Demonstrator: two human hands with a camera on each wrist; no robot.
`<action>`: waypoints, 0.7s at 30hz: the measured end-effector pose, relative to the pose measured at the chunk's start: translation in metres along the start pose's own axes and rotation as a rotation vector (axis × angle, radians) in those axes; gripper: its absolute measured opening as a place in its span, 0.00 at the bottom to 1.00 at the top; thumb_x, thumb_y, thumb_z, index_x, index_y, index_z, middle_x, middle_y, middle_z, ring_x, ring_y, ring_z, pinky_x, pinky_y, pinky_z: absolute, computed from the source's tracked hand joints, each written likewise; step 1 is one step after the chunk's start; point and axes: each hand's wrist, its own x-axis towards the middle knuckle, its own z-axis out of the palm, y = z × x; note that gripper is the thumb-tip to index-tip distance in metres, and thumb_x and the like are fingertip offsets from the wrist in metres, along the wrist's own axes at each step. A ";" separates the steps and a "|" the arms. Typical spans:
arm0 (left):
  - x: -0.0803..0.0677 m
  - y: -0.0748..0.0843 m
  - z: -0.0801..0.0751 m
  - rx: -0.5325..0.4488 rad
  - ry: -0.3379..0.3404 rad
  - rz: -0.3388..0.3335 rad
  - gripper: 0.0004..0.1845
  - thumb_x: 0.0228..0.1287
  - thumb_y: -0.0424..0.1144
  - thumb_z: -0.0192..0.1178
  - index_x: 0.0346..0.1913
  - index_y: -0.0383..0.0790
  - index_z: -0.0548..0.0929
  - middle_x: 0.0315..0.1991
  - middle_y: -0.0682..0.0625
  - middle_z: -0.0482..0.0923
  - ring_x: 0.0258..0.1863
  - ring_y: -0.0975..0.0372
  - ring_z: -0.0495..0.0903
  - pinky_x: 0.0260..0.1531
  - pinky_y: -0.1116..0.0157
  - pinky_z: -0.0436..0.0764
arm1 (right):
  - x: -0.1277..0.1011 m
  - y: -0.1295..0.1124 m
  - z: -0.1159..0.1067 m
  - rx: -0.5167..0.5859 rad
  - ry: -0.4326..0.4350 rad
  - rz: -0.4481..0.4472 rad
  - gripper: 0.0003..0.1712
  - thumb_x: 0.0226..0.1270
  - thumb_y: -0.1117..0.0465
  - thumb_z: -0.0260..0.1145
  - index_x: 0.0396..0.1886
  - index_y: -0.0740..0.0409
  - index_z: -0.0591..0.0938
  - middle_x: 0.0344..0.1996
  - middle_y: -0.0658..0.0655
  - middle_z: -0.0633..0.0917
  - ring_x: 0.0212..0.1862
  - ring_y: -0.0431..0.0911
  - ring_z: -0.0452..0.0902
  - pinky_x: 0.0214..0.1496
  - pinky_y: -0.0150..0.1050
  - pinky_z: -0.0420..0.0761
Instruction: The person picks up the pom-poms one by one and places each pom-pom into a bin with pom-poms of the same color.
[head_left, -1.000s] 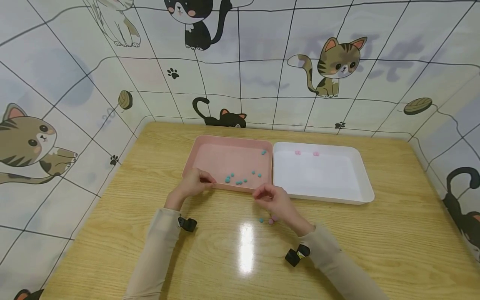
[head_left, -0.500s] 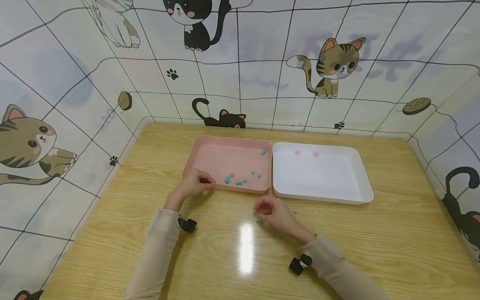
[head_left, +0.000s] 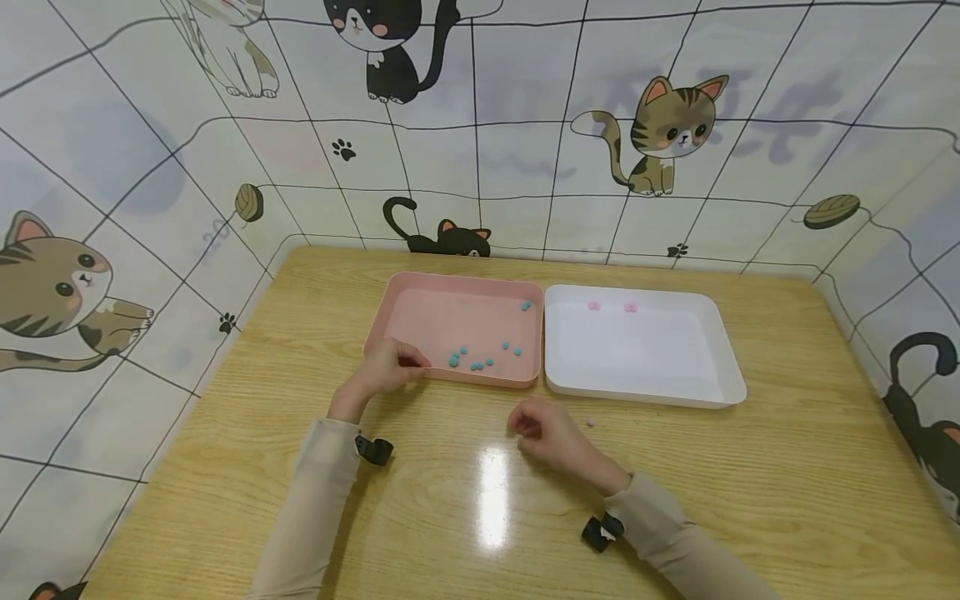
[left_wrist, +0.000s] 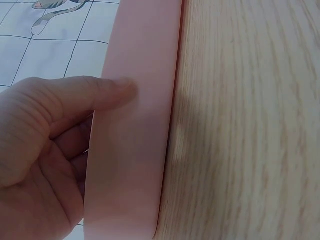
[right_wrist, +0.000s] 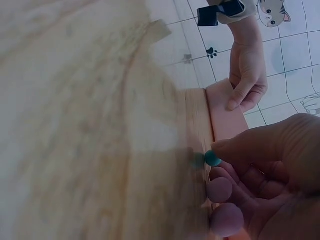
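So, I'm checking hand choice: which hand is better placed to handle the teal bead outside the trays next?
Probably the right hand: its thumb tip is at the teal bead, though whether it already pinches it, I can't tell. The left hand is farther away, holding the pink tray.

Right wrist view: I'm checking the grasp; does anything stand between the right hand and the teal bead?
Nothing visible does: the right hand appears to touch the teal bead. Two lilac beads sit beside it, not between.

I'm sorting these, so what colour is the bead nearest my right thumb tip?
The bead is teal; the right wrist view shows it best.
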 end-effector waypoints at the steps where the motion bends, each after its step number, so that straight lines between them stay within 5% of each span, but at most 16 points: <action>1: 0.000 0.001 0.000 0.001 0.001 0.001 0.02 0.55 0.27 0.65 0.28 0.33 0.87 0.27 0.47 0.83 0.24 0.66 0.76 0.24 0.70 0.75 | 0.000 0.000 0.000 -0.007 -0.004 -0.004 0.15 0.45 0.83 0.61 0.32 0.64 0.79 0.33 0.56 0.81 0.36 0.48 0.78 0.40 0.35 0.80; 21: -0.001 -0.001 0.000 -0.001 -0.003 0.043 0.02 0.55 0.26 0.65 0.28 0.32 0.86 0.27 0.45 0.84 0.23 0.66 0.76 0.24 0.71 0.75 | 0.002 -0.003 -0.001 -0.070 -0.032 -0.053 0.16 0.44 0.83 0.59 0.29 0.61 0.79 0.31 0.53 0.81 0.34 0.45 0.77 0.37 0.32 0.79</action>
